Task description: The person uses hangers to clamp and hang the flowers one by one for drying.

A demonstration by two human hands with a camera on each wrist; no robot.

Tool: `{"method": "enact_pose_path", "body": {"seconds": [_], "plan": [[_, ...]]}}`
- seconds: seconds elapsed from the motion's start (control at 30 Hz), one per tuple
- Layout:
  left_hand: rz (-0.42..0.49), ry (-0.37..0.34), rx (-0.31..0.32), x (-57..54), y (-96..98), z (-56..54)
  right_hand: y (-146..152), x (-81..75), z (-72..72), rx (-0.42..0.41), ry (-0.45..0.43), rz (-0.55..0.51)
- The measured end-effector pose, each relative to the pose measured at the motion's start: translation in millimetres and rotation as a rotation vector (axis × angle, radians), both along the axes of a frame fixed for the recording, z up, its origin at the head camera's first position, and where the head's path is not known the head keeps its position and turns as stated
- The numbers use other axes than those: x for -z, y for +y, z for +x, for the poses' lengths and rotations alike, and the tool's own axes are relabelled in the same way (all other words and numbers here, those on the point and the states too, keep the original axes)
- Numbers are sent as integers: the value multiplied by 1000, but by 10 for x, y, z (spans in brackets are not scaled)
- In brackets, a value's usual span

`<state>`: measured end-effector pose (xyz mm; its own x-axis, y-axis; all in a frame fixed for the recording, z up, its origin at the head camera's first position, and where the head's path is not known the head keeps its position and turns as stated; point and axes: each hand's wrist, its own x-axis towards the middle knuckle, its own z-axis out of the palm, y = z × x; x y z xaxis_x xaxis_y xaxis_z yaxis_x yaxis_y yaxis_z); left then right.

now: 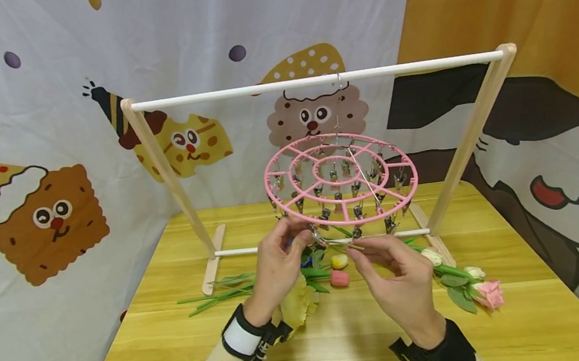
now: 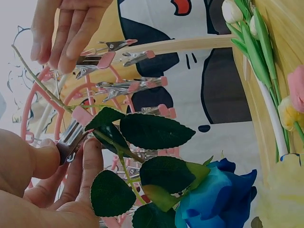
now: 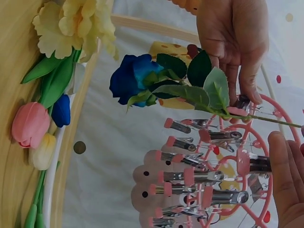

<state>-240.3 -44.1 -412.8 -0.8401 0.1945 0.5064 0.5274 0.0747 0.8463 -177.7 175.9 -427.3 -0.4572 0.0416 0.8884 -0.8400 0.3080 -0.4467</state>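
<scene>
My left hand pinches a metal clip with pink tips between thumb and fingers. The clip hangs from the near rim of a round pink hanger. At its pink tips lies the stem of a blue rose, which has dark green leaves. The bloom points down toward the table and the bare stem end rises the other way. My right hand is at that stem end, its fingers extended close beside the stem and not wrapped round it.
A white rod on a wooden frame carries the hanger, with several clips dangling. Beneath lie a pink tulip, a yellow tulip and a pale yellow flower. A pink rose and white tulips lie at right.
</scene>
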Motion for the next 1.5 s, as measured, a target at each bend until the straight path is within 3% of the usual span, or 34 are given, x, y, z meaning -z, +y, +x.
{"method": "enact_pose_path", "body": {"seconds": [0.23, 0.5, 0.87, 1.17, 1.5], "plan": [[20, -17, 15, 30, -47, -14, 48, 77, 6, -7, -26, 13], [40, -24, 40, 40, -102, -60, 149, 159, -3, 50, -67, 67], [12, -26, -11, 5, -173, -100, 290, 297, 24, 126, -114, 154], [0, -32, -52, 2, -238, -145, 382, 380, 39, 152, -222, 238], [-2, -5, -67, 22, -323, -221, 456, 452, 3, 189, -217, 318]]}}
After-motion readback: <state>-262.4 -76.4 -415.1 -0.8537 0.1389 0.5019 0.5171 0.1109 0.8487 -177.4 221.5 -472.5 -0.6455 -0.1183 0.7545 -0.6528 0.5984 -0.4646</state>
